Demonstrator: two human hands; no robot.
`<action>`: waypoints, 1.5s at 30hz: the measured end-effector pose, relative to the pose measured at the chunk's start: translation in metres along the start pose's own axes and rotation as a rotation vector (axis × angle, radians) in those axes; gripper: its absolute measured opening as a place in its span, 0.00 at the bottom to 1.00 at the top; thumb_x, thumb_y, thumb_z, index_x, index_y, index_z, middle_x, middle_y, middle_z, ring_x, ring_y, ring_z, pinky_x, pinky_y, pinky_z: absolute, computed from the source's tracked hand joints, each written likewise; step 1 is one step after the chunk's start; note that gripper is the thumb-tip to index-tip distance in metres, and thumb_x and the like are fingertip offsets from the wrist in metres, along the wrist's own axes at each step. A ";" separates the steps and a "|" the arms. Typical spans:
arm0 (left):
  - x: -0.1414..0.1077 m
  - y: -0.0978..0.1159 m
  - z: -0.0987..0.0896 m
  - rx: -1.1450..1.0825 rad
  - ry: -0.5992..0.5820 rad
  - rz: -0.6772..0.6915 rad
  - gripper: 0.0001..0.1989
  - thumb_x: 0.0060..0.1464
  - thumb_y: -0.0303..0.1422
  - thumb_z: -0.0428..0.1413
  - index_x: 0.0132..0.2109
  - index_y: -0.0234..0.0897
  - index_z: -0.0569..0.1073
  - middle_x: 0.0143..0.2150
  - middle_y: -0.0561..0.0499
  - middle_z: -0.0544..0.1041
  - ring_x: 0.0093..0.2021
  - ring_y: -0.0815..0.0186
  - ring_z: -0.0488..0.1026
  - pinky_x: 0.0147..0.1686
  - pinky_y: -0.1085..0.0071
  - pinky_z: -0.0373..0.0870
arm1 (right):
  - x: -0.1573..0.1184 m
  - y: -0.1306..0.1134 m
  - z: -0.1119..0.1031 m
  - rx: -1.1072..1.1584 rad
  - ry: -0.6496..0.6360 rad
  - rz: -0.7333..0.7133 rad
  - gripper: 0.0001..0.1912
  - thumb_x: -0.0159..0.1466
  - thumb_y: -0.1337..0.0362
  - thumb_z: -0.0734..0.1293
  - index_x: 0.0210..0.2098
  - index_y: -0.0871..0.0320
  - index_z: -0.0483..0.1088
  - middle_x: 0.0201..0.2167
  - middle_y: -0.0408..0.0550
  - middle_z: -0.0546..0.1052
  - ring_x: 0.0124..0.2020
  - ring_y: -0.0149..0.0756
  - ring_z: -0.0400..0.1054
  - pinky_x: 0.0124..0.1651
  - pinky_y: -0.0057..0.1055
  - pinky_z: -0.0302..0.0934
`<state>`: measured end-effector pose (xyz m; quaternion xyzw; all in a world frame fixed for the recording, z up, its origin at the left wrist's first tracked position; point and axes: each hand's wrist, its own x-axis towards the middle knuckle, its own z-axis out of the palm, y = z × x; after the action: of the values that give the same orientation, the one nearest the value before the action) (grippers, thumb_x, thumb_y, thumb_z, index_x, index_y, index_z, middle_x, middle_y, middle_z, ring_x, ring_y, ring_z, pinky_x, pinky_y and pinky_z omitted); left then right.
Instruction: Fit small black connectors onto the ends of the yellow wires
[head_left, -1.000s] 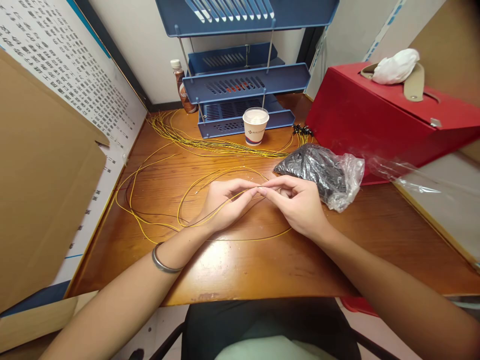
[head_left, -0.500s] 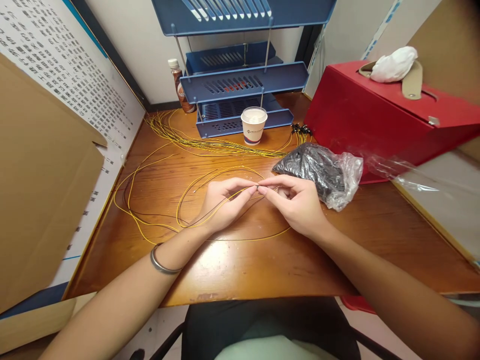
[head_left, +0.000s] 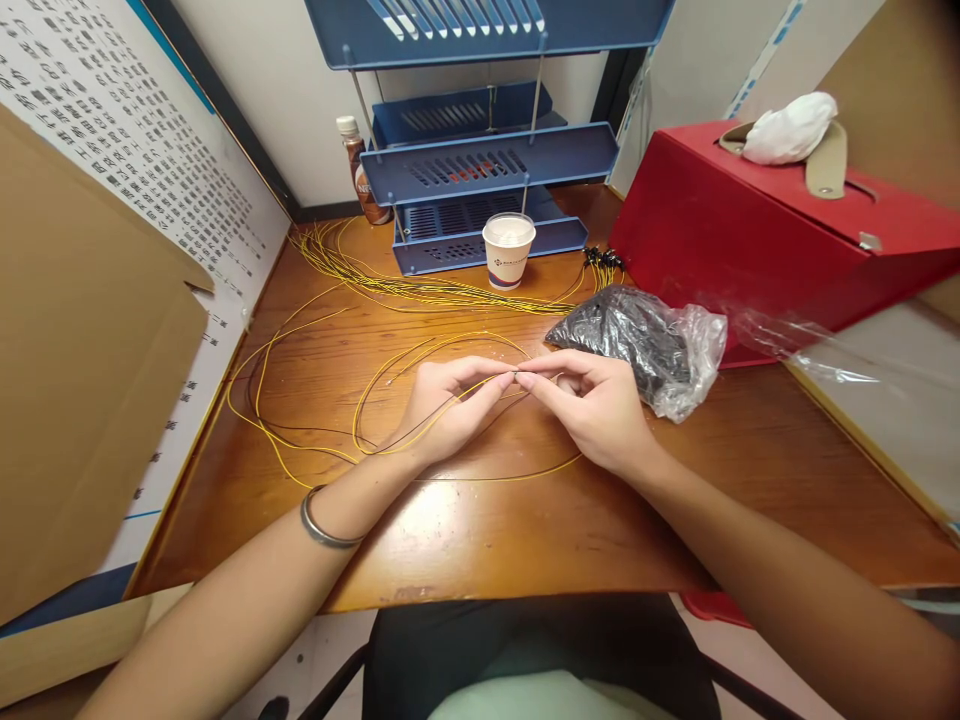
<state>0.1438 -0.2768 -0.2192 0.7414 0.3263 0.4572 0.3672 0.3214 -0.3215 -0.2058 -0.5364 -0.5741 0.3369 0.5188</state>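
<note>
My left hand [head_left: 452,408] pinches a yellow wire [head_left: 429,424] and a dark wire near their ends, thumb against forefinger. Fingertip to fingertip with it, my right hand [head_left: 592,405] is closed on a tiny dark piece [head_left: 515,374], too small to name, where the wires end. Loops of the same wires lie on the table around my left hand and trail off to the left. A clear plastic bag [head_left: 637,340] of small black parts rests just beyond my right hand.
A bundle of yellow and black wires [head_left: 420,292] stretches across the wooden table [head_left: 480,550], black connectors [head_left: 602,260] at its right end. Behind it stand a paper cup [head_left: 508,255], a bottle [head_left: 360,175] and a blue rack [head_left: 480,170]. A red box [head_left: 750,230] is at right.
</note>
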 end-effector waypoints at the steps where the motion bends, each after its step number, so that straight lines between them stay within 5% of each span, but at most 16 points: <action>1: 0.000 0.000 0.000 0.001 -0.002 0.002 0.07 0.60 0.31 0.62 0.40 0.36 0.85 0.37 0.48 0.87 0.36 0.65 0.84 0.40 0.74 0.80 | 0.000 0.000 0.000 0.005 0.001 0.006 0.10 0.59 0.61 0.74 0.35 0.62 0.84 0.25 0.46 0.79 0.19 0.24 0.51 0.21 0.28 0.43; 33: 0.001 0.002 -0.002 0.010 -0.047 -0.014 0.07 0.61 0.32 0.61 0.40 0.36 0.85 0.38 0.47 0.87 0.37 0.63 0.84 0.42 0.72 0.80 | -0.002 0.000 0.000 -0.032 0.013 0.015 0.11 0.59 0.59 0.73 0.35 0.60 0.83 0.23 0.45 0.77 0.18 0.24 0.50 0.21 0.28 0.42; 45: 0.000 0.004 -0.001 -0.014 -0.062 -0.050 0.07 0.60 0.32 0.61 0.40 0.35 0.84 0.32 0.49 0.86 0.28 0.67 0.80 0.32 0.74 0.77 | -0.003 -0.001 0.000 -0.061 0.023 0.015 0.11 0.59 0.59 0.73 0.35 0.61 0.84 0.22 0.44 0.77 0.18 0.24 0.49 0.21 0.28 0.41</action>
<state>0.1431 -0.2784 -0.2153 0.7441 0.3302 0.4270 0.3937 0.3208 -0.3242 -0.2057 -0.5600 -0.5740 0.3168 0.5065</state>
